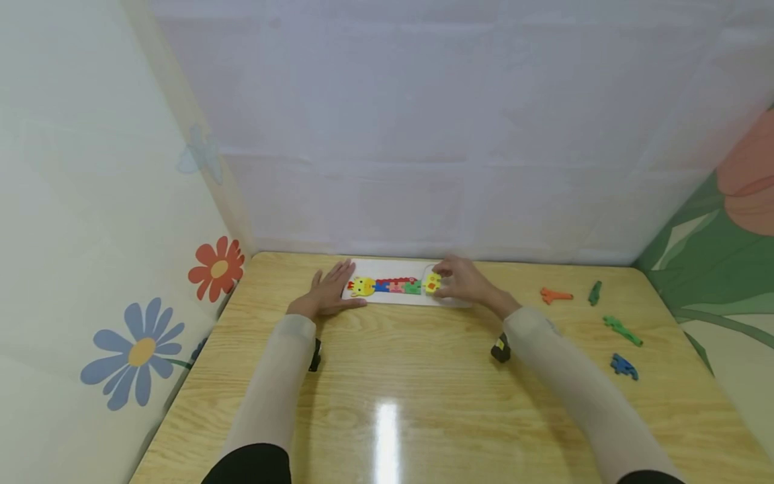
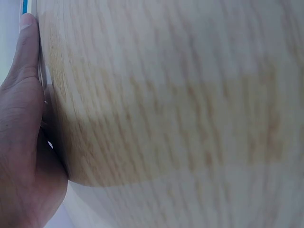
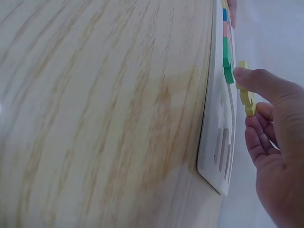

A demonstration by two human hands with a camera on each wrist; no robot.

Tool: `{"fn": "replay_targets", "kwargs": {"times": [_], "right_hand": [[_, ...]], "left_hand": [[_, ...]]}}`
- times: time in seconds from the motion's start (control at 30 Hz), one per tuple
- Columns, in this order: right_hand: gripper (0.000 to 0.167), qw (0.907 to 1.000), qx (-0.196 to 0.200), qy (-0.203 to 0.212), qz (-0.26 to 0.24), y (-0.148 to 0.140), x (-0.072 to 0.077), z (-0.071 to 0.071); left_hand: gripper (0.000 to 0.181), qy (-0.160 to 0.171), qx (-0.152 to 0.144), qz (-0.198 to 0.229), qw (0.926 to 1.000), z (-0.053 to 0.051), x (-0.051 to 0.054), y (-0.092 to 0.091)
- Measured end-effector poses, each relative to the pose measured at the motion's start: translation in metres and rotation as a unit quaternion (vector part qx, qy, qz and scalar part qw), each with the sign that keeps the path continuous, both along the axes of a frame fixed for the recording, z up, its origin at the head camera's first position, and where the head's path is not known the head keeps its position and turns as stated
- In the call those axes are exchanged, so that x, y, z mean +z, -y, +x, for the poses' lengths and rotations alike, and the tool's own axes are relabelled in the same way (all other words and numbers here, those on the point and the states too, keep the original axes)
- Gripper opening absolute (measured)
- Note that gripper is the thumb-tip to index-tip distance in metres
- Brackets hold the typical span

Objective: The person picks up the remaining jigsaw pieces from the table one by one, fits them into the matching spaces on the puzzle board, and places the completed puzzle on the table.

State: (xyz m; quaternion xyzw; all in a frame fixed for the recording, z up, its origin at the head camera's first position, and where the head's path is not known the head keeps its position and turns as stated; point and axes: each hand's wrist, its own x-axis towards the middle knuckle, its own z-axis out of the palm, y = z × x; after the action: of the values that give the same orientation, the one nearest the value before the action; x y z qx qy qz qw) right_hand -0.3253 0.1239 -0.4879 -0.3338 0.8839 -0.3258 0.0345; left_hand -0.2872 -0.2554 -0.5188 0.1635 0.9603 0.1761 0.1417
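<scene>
A white puzzle board (image 1: pixel 396 263) lies near the table's back edge, holding a giraffe puzzle: a yellow head piece (image 1: pixel 361 286) at the left, then blue, pink and green pieces (image 1: pixel 413 287) along the neck. My right hand (image 1: pixel 468 279) pinches a yellow puzzle piece (image 3: pixel 245 90) between thumb and fingers. In the right wrist view that piece is above the board, just past the green one, over bare recesses with slots. With fingers spread, my left hand (image 1: pixel 329 290) rests at the board's left end; its thumb lies along the near edge.
On the table's right side lie several small loose pieces: an orange one (image 1: pixel 556 296), a dark green one (image 1: pixel 595 293), a light green one (image 1: pixel 623 331) and a blue one (image 1: pixel 624 366). A white wall (image 1: pixel 423 134) rises behind the wooden table (image 1: pixel 393 363).
</scene>
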Motion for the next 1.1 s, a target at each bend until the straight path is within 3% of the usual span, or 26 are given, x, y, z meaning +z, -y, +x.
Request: {"fn": "replay_targets", "kwargs": {"times": [1.1], "right_hand": [[0.052, 0.9991, 0.023, -0.030, 0.022, 0.012, -0.005, -0.004]], "left_hand": [[0.119, 0.000, 0.004, -0.004, 1.0000, -0.002, 0.000, 0.001]]}}
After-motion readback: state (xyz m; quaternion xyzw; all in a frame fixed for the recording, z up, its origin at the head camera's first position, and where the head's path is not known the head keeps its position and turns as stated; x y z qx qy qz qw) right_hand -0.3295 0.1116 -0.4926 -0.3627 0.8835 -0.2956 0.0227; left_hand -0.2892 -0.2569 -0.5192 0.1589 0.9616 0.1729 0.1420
